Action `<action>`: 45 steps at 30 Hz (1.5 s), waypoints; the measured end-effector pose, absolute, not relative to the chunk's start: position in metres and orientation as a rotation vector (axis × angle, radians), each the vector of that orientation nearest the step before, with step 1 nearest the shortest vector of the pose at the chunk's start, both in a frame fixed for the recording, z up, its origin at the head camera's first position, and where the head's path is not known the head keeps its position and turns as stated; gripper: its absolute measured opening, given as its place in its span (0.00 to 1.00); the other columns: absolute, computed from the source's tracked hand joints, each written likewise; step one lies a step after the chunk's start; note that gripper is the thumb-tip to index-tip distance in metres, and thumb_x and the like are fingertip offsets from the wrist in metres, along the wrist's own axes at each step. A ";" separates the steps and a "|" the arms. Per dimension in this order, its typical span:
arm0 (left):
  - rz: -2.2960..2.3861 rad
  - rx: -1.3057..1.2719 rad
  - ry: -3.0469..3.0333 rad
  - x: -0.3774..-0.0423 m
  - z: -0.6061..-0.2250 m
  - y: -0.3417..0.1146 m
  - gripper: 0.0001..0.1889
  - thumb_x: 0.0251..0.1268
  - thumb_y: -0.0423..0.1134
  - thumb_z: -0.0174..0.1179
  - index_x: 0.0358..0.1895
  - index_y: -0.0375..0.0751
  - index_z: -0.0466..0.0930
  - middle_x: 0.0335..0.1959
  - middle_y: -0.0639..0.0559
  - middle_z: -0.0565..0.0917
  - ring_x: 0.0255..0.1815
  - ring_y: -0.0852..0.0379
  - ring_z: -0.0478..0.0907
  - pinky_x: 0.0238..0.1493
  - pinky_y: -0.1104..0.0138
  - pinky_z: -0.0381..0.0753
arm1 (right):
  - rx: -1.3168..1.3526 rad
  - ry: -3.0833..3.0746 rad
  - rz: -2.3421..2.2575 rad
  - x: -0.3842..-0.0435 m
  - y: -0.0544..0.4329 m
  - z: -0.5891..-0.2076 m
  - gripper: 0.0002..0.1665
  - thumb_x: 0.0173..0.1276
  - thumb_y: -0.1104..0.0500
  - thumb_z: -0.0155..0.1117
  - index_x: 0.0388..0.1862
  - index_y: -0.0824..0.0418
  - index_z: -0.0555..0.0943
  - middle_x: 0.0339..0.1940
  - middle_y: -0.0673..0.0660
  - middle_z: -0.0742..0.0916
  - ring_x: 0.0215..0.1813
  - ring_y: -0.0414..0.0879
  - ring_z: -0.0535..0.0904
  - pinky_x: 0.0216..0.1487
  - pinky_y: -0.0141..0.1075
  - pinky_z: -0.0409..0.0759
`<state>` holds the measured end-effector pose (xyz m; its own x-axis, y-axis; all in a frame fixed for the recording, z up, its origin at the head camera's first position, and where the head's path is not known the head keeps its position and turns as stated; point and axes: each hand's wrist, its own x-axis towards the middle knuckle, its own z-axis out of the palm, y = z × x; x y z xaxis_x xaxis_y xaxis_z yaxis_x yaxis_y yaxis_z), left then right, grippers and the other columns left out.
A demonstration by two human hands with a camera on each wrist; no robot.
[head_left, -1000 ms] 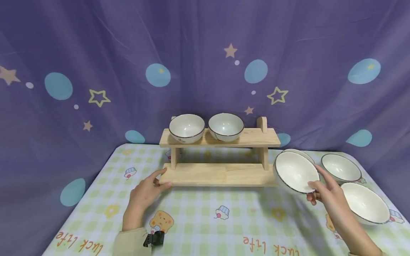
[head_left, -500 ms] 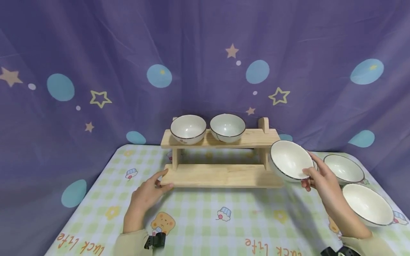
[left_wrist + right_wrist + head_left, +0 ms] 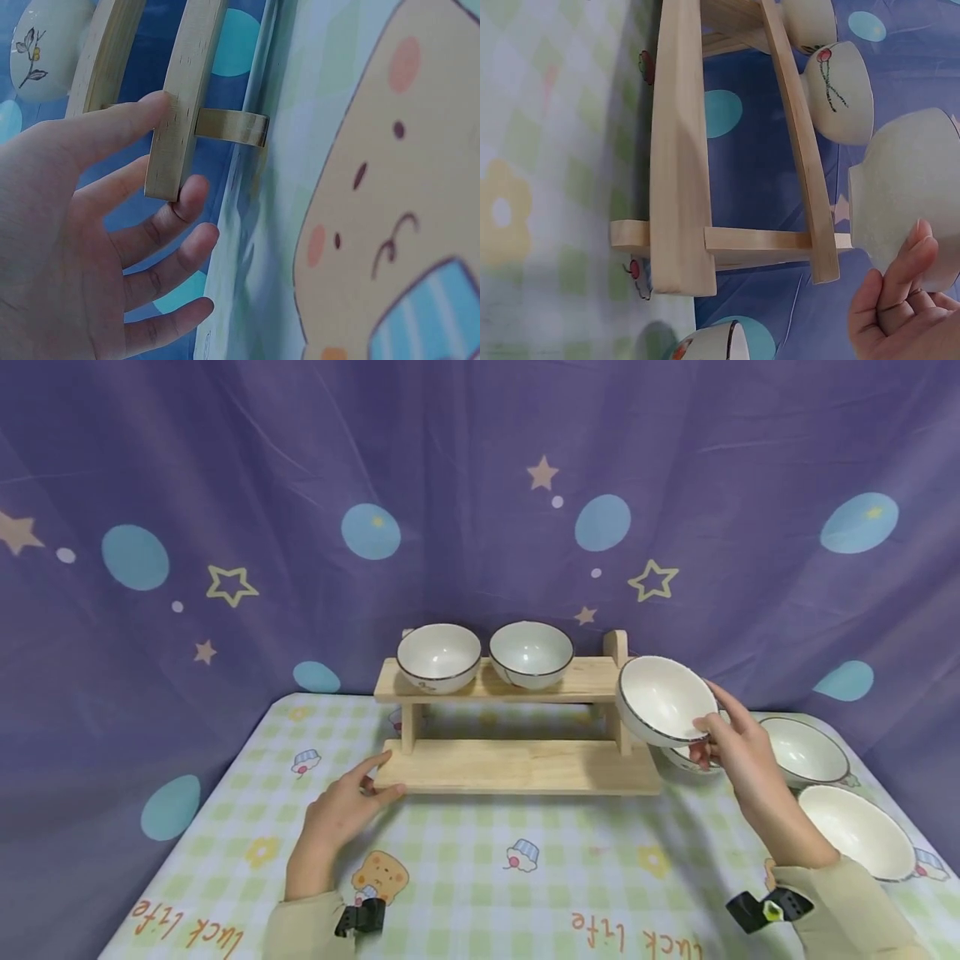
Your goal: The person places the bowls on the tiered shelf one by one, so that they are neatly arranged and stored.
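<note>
My right hand [image 3: 738,752] pinches a white bowl [image 3: 663,697] by its right rim, thumb inside and fingers underneath. The bowl tilts toward me and overlaps the right end of the shelf's upper board. In the right wrist view the held bowl [image 3: 915,187] shows its plain outside and foot. My left hand [image 3: 341,814] grips the left end of the wooden two-tier shelf's lower board [image 3: 517,768], with the thumb and index finger [image 3: 142,112] on it. Two bowls stand on the upper board: a white one [image 3: 438,656] at the left and a pale greenish one [image 3: 531,653] beside it.
Right of the shelf, a pale bowl [image 3: 802,750] and a white bowl [image 3: 858,831] stand on the checked tablecloth [image 3: 450,877]. Another bowl [image 3: 686,760] is partly hidden behind my right hand. A purple curtain [image 3: 480,510] hangs behind the table.
My right hand has raised the bowl and carried it leftward, from beside the lower board up to the upper board's right end. My left hand keeps its hold on the shelf.
</note>
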<state>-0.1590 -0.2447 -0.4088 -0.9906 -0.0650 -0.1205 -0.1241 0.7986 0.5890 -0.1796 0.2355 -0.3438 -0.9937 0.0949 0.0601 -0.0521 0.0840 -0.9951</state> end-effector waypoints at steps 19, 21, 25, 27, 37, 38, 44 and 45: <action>0.945 -0.124 2.885 -0.160 -0.409 -0.246 0.41 0.69 0.66 0.62 0.80 0.50 0.65 0.57 0.40 0.81 0.42 0.48 0.79 0.38 0.52 0.74 | -0.087 -2.244 2.001 -0.205 0.213 -0.328 0.42 0.73 0.65 0.49 0.85 0.60 0.54 0.19 0.49 0.81 0.21 0.37 0.76 0.24 0.28 0.73; 0.946 -0.126 2.883 -0.160 -0.409 -0.246 0.41 0.69 0.66 0.62 0.80 0.50 0.65 0.57 0.40 0.80 0.42 0.47 0.79 0.39 0.51 0.74 | -0.088 -2.244 2.000 -0.207 0.212 -0.328 0.42 0.73 0.65 0.49 0.85 0.60 0.55 0.18 0.48 0.81 0.20 0.37 0.76 0.24 0.28 0.73; 0.948 -0.125 2.883 -0.160 -0.409 -0.246 0.42 0.69 0.66 0.62 0.80 0.50 0.65 0.57 0.40 0.80 0.41 0.48 0.79 0.39 0.51 0.74 | -0.094 -2.228 2.008 -0.211 0.210 -0.327 0.42 0.72 0.65 0.49 0.85 0.60 0.55 0.17 0.48 0.80 0.20 0.37 0.76 0.24 0.28 0.73; 0.948 -0.122 2.885 -0.161 -0.410 -0.246 0.42 0.69 0.66 0.62 0.80 0.50 0.65 0.57 0.40 0.80 0.41 0.48 0.79 0.39 0.51 0.74 | -0.097 -2.210 2.021 -0.213 0.209 -0.326 0.42 0.72 0.65 0.49 0.85 0.60 0.56 0.17 0.49 0.80 0.19 0.37 0.76 0.23 0.28 0.73; 0.953 -0.131 2.876 -0.160 -0.409 -0.245 0.41 0.69 0.66 0.62 0.80 0.51 0.64 0.59 0.38 0.80 0.44 0.46 0.80 0.41 0.48 0.76 | -0.096 -2.183 2.039 -0.224 0.204 -0.325 0.42 0.71 0.66 0.49 0.84 0.63 0.56 0.15 0.48 0.80 0.17 0.36 0.75 0.22 0.28 0.74; 0.954 -0.128 2.876 -0.160 -0.409 -0.245 0.42 0.69 0.66 0.62 0.80 0.51 0.64 0.59 0.39 0.80 0.44 0.46 0.80 0.41 0.48 0.76 | -0.097 -2.182 2.044 -0.224 0.204 -0.324 0.42 0.71 0.65 0.49 0.84 0.63 0.56 0.15 0.48 0.80 0.17 0.36 0.75 0.22 0.28 0.74; 0.958 -0.129 2.875 -0.161 -0.409 -0.245 0.42 0.69 0.66 0.62 0.80 0.51 0.64 0.58 0.39 0.80 0.43 0.47 0.80 0.40 0.50 0.75 | -0.082 -2.221 2.010 -0.227 0.202 -0.323 0.42 0.73 0.64 0.49 0.85 0.63 0.54 0.18 0.48 0.81 0.19 0.36 0.76 0.24 0.28 0.75; 0.958 -0.129 2.874 -0.161 -0.409 -0.245 0.42 0.69 0.66 0.62 0.80 0.51 0.64 0.58 0.39 0.80 0.43 0.47 0.80 0.39 0.50 0.75 | -0.080 -2.229 1.999 -0.228 0.202 -0.323 0.42 0.73 0.63 0.49 0.85 0.63 0.54 0.18 0.47 0.82 0.19 0.35 0.76 0.24 0.28 0.76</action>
<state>-0.1608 -0.2452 -0.4092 -0.9904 -0.0462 -0.1300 -0.1150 0.7974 0.5924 -0.2278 0.2015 -0.3228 -0.9879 0.1372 0.0729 -0.0576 0.1124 -0.9920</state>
